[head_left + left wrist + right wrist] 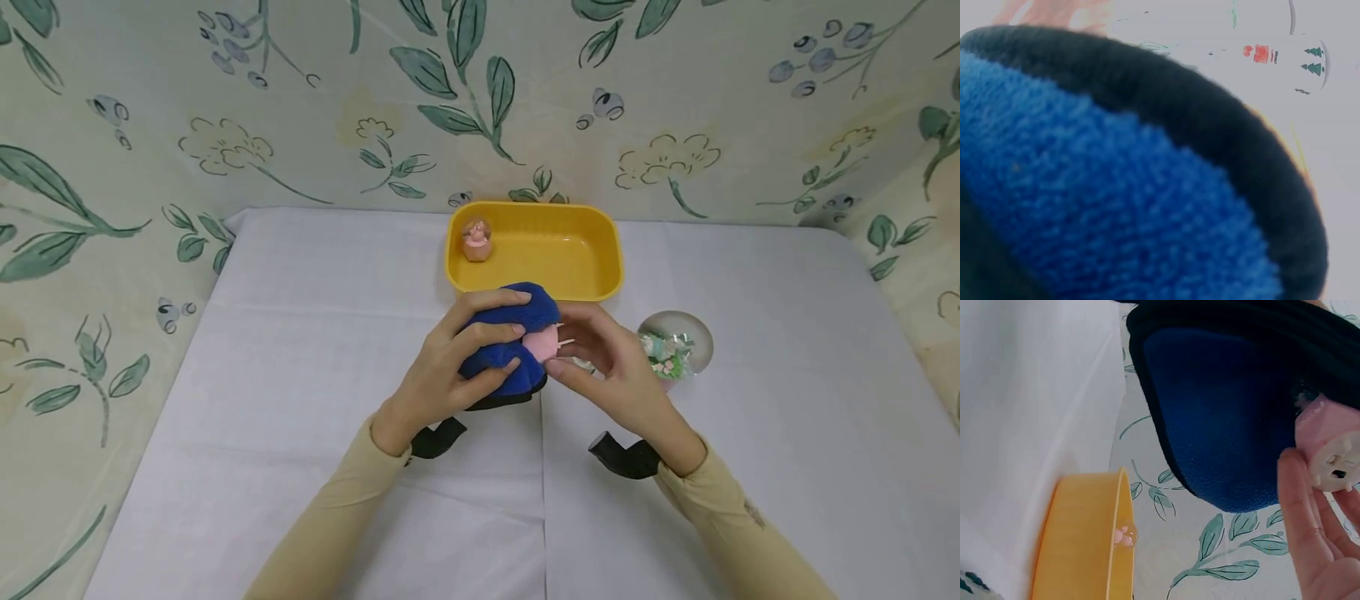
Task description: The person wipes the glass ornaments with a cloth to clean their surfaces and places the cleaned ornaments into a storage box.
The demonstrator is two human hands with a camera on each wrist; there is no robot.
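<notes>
A leaf-and-flower patterned backdrop (300,100) rises behind and beside the white-covered surface (337,350). Two pale yellow sleeves (330,517) reach in from the near edge. Near the far edge of the surface sits a yellow tray (555,258), rectangular with rounded corners.

On its near side, the left hand (442,358) grips a blue cloth (531,310), its fingers spread over the folded fabric. The right hand (611,358) is drawn in to a narrow hold, thumb and fingers on the base of a pink object (542,343). The cloth, fuzzy and trimmed in black, wraps around that object and is held above the surface; in the right wrist view one part hangs down as a flap.

Just beyond the right hand, a clear globe (686,337) with white and green decoration rests on the surface, partly hidden. A black fitting (438,437) shows at each wrist. The pink object pokes out of the cloth towards the right hand, showing a pale, round underside. A small pink figurine (477,242) sits inside the tray, at its left end.
</notes>
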